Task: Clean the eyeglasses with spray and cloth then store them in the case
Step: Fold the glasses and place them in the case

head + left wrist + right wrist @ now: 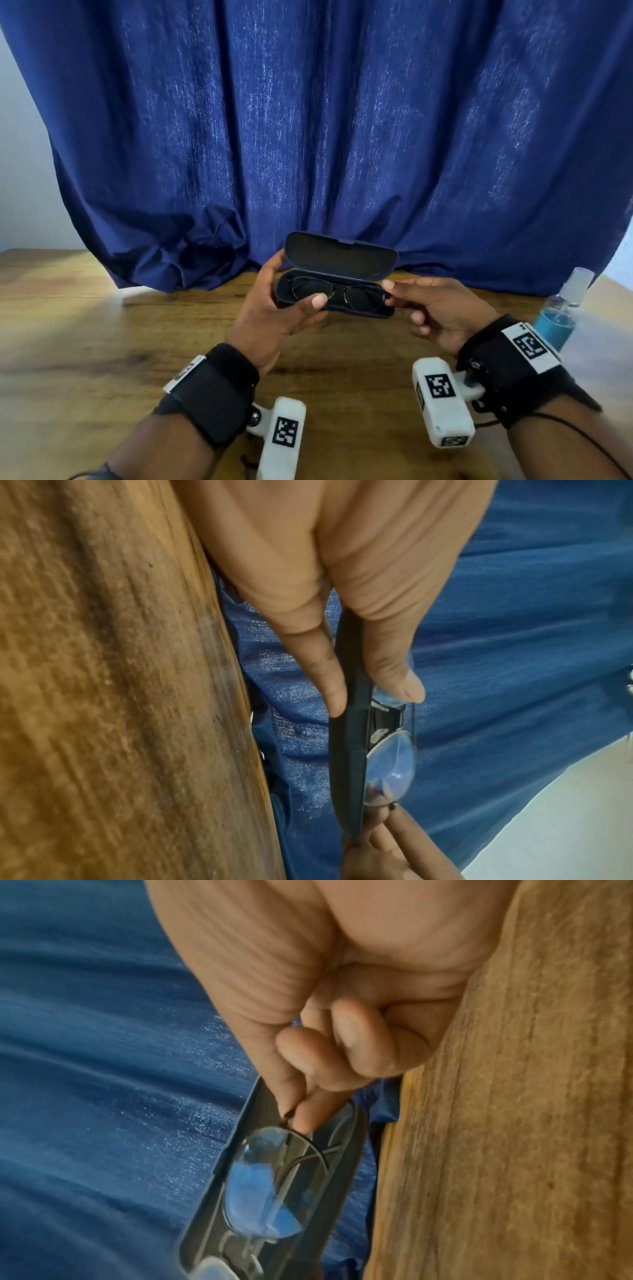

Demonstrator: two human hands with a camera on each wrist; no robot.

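Observation:
A dark blue eyeglass case (339, 255) is held above the wooden table with its lid standing open. My left hand (301, 305) grips the case's left end, thumb over the front rim and fingers behind. The thin-framed eyeglasses (337, 293) lie folded in the lower tray. My right hand (390, 293) pinches their right end at the hinge. In the left wrist view the case edge (349, 737) runs between thumb and finger, with a lens (390, 767) beside it. The right wrist view shows the fingertips (298, 1110) pinching the frame above a lens (260, 1183). No cleaning cloth is in view.
A clear spray bottle (558, 315) with blue liquid stands at the right, just behind my right wrist. A blue curtain (308, 137) hangs along the far edge of the table (102, 342) and bunches on it at the left.

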